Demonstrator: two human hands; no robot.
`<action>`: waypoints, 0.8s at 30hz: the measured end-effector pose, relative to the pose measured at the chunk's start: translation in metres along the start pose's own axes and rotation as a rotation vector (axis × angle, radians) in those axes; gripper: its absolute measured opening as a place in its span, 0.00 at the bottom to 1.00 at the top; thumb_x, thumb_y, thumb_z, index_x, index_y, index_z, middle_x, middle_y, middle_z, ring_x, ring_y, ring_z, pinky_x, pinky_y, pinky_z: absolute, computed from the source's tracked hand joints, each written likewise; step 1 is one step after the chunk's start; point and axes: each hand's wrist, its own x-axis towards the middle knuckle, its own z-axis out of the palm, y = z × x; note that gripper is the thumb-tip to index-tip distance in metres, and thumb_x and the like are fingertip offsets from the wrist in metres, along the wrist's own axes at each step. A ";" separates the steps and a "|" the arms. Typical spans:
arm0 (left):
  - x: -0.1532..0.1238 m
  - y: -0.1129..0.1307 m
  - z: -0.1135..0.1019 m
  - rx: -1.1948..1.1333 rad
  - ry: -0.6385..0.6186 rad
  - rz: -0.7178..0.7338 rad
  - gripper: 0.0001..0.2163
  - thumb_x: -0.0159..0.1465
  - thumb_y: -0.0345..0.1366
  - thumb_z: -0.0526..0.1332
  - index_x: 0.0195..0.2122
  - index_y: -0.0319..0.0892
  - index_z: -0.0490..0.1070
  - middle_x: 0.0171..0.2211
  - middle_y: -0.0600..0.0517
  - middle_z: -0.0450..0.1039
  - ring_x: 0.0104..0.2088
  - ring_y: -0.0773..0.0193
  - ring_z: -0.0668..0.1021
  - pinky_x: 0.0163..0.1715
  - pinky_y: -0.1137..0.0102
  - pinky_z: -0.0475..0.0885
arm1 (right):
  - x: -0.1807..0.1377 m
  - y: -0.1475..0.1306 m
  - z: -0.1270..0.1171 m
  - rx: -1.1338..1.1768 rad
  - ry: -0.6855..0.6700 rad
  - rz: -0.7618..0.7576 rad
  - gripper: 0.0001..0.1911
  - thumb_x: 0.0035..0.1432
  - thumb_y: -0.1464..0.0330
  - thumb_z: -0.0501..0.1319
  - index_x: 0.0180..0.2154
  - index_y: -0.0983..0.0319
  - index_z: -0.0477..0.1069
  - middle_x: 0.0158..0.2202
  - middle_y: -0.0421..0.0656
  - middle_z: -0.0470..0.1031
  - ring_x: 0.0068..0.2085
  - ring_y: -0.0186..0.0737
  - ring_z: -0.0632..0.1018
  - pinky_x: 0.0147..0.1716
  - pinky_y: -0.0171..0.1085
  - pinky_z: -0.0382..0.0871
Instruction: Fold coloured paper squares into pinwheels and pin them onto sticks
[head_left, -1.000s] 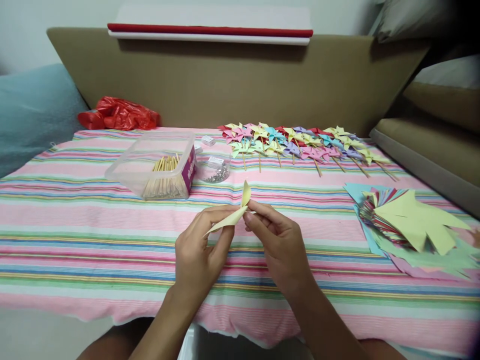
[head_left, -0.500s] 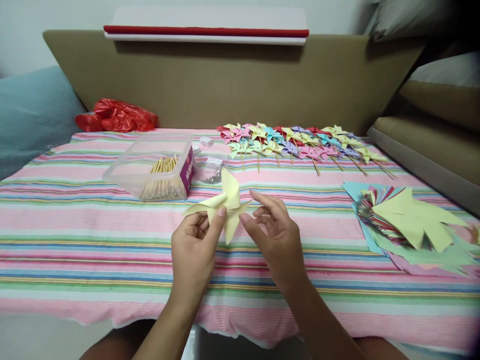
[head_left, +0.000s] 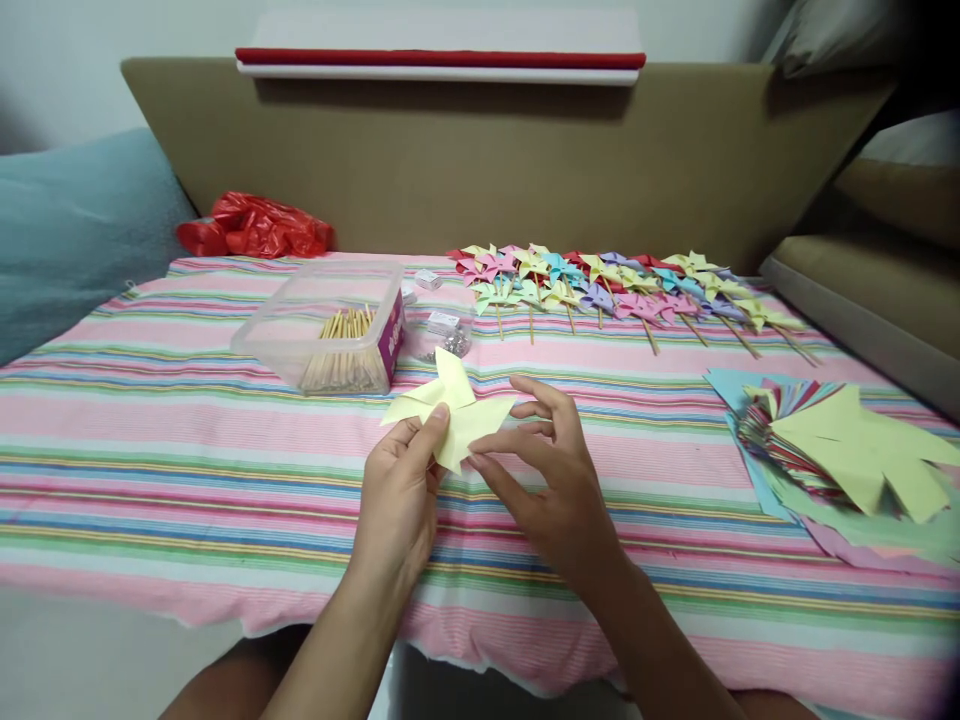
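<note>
My left hand (head_left: pixel 401 490) grips a pale yellow paper pinwheel (head_left: pixel 480 420), thumb pressed on its middle and the other fingers behind. Its top and left blades look folded in, while the right-hand part lies flatter. At the lower right edge of the paper, the thumb and index finger of my right hand (head_left: pixel 555 485) come together on it; the remaining fingers are raised and curved. Beyond the pinwheel are a clear plastic box (head_left: pixel 262 345) of wooden sticks (head_left: pixel 345 360) and a clear bag of small metal pins (head_left: pixel 454 343).
Rows of finished colourful pinwheels on sticks (head_left: pixel 600 290) lie at the back right. A stack of cut paper sheets (head_left: pixel 847 440) is at the right. A red plastic bag (head_left: pixel 270 228) sits back left on the striped cloth (head_left: pixel 225 440). A brown board (head_left: pixel 450 170) stands behind.
The pinwheel's lower right blade has opened out flatter. My right thumb and index finger have moved from its right tip to its lower edge. The view has shifted slightly left.
</note>
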 end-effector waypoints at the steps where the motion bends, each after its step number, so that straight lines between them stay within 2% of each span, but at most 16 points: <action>1: 0.000 -0.001 0.001 0.009 -0.003 0.007 0.11 0.55 0.39 0.75 0.34 0.38 0.79 0.29 0.53 0.78 0.29 0.69 0.78 0.31 0.77 0.73 | 0.000 0.000 0.000 0.011 0.008 0.020 0.04 0.60 0.69 0.67 0.35 0.55 0.80 0.63 0.46 0.63 0.53 0.48 0.73 0.49 0.50 0.72; 5: -0.003 -0.003 0.002 0.045 -0.007 0.024 0.13 0.54 0.41 0.75 0.34 0.38 0.78 0.30 0.52 0.77 0.30 0.68 0.77 0.36 0.73 0.73 | 0.001 -0.001 0.003 0.084 0.074 0.164 0.03 0.61 0.67 0.66 0.34 0.57 0.79 0.59 0.48 0.67 0.54 0.47 0.74 0.54 0.51 0.69; 9: -0.007 -0.006 0.004 0.071 -0.010 0.029 0.11 0.53 0.38 0.76 0.32 0.38 0.78 0.27 0.55 0.75 0.27 0.71 0.74 0.31 0.76 0.70 | 0.002 -0.001 0.006 0.162 0.140 0.290 0.05 0.61 0.66 0.65 0.33 0.58 0.78 0.53 0.49 0.71 0.58 0.49 0.72 0.56 0.51 0.69; 13: -0.010 -0.010 0.006 0.087 -0.008 0.030 0.11 0.55 0.39 0.74 0.30 0.38 0.77 0.24 0.56 0.72 0.24 0.74 0.70 0.29 0.77 0.68 | 0.002 0.000 0.009 0.194 0.198 0.328 0.04 0.60 0.66 0.66 0.32 0.58 0.78 0.49 0.49 0.72 0.60 0.50 0.71 0.55 0.51 0.71; 20: -0.012 -0.013 0.006 0.111 -0.014 0.023 0.09 0.55 0.35 0.74 0.29 0.38 0.76 0.26 0.55 0.73 0.28 0.72 0.73 0.32 0.77 0.68 | 0.001 0.001 0.012 0.181 0.243 0.371 0.04 0.57 0.65 0.67 0.31 0.58 0.78 0.50 0.49 0.72 0.58 0.51 0.72 0.52 0.50 0.71; 24: -0.010 -0.015 0.006 0.119 -0.047 0.031 0.07 0.55 0.32 0.73 0.31 0.37 0.78 0.29 0.53 0.76 0.32 0.69 0.75 0.36 0.76 0.71 | 0.000 0.000 0.015 0.194 0.264 0.425 0.05 0.56 0.64 0.68 0.31 0.58 0.78 0.51 0.48 0.72 0.56 0.50 0.73 0.50 0.48 0.71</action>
